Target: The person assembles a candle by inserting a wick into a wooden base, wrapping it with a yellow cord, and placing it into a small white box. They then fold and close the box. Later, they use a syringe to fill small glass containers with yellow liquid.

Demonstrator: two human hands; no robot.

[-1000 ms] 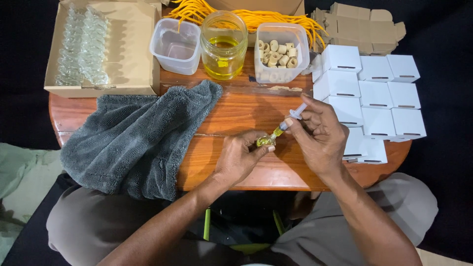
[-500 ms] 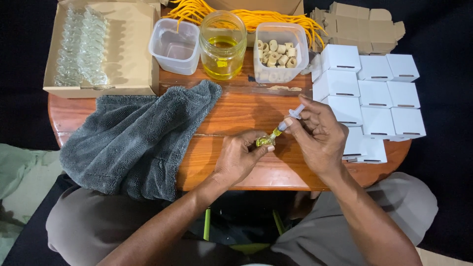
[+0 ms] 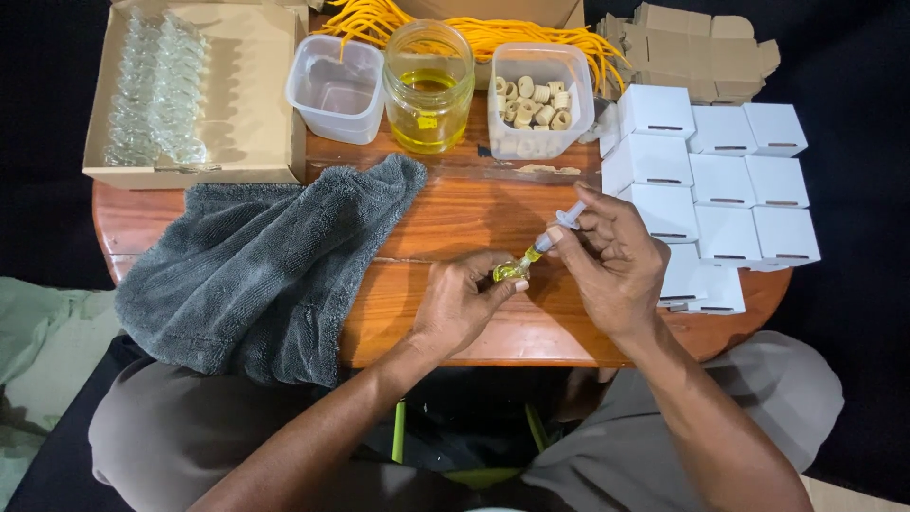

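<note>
My left hand point(image 3: 460, 301) pinches a tiny glass bottle point(image 3: 511, 272) holding yellow liquid, just above the wooden table point(image 3: 455, 228). In my right hand point(image 3: 614, 261) is a small syringe point(image 3: 555, 233), its tip at the bottle's mouth and my fingers on the plunger end. Both hands meet over the table's front middle. A glass jar of yellow oil point(image 3: 428, 87) stands at the back, between two plastic tubs.
A grey towel point(image 3: 265, 265) lies at the left. A cardboard box of small glass bottles point(image 3: 156, 90) sits back left. An empty tub point(image 3: 336, 87), a tub of cork stoppers point(image 3: 538, 100), yellow cords point(image 3: 493, 33), flat cartons point(image 3: 701, 43) and several white boxes point(image 3: 720, 180) lie at the right.
The plunger end of the syringe has gone in slightly; both hands stay where they were.
</note>
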